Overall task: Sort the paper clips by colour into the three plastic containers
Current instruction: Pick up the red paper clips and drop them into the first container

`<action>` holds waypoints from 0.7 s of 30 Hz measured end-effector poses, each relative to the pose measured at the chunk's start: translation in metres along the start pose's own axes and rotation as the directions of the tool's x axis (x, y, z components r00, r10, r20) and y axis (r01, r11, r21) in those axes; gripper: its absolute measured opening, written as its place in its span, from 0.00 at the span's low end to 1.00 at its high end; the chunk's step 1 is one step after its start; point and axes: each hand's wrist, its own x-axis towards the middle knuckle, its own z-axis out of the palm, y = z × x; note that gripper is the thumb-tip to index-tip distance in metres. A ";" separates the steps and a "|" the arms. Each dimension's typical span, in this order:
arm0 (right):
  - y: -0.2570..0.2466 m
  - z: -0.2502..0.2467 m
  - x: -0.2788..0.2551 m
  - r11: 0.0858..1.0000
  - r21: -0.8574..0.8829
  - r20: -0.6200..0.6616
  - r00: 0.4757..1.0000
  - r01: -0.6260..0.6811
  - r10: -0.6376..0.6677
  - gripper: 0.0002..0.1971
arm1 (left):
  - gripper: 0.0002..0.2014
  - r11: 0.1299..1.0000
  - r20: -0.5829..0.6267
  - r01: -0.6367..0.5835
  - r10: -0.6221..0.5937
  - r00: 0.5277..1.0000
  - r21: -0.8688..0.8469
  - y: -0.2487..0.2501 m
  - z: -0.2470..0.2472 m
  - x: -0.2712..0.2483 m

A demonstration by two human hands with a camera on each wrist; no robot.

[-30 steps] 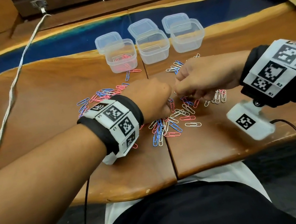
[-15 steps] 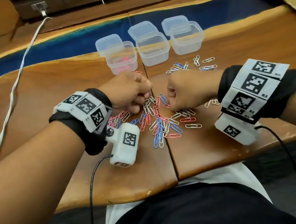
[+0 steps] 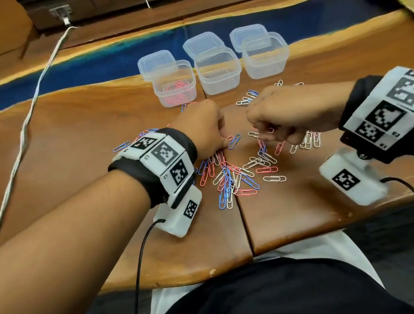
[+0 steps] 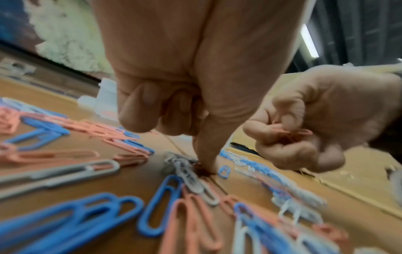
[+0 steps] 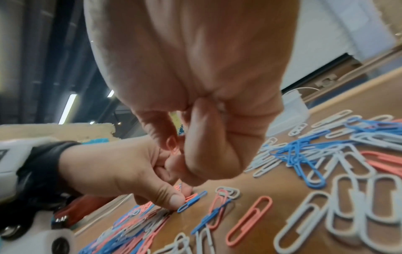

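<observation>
Pink, blue and white paper clips [image 3: 233, 177] lay scattered across the middle of the wooden table [image 3: 62, 141], between its near edge and three clear plastic containers [image 3: 218, 73] standing in a row towards the far edge; the leftmost one [image 3: 174, 87] held pink clips. The left hand [image 3: 203, 130] had its fingers curled, thumb and fingertip pressing a pink clip [image 5: 191, 196] against the table. Just beside it, the right hand [image 3: 286, 114] hung over the pile, pinching pink clips [image 4: 291, 133] in its curled fingers
</observation>
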 end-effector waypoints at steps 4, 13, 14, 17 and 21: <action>0.004 -0.006 -0.001 0.990 0.138 0.000 1.000 0.005 -0.005 0.10 | 0.05 0.999 0.077 0.022 -0.024 0.997 0.026 0.005 0.000 0.004; -0.007 -0.018 0.018 0.960 0.279 0.063 0.998 -0.006 -0.012 0.12 | 0.12 0.999 0.175 0.050 -0.050 0.983 0.003 0.003 -0.007 -0.009; -0.013 -0.022 0.022 0.961 0.276 0.089 0.996 -0.012 -0.014 0.12 | 0.10 0.982 0.193 0.098 -0.066 0.979 -0.159 -0.002 -0.011 -0.011; -0.044 -0.031 0.039 0.958 0.287 0.142 0.989 -0.010 -0.032 0.05 | 0.11 0.652 0.249 0.265 -0.120 0.961 -0.710 -0.020 -0.028 -0.021; -0.092 -0.040 0.072 0.970 0.231 0.092 0.991 0.073 -0.097 0.07 | 0.14 0.375 0.235 0.264 -0.122 0.964 -0.888 -0.043 -0.046 -0.027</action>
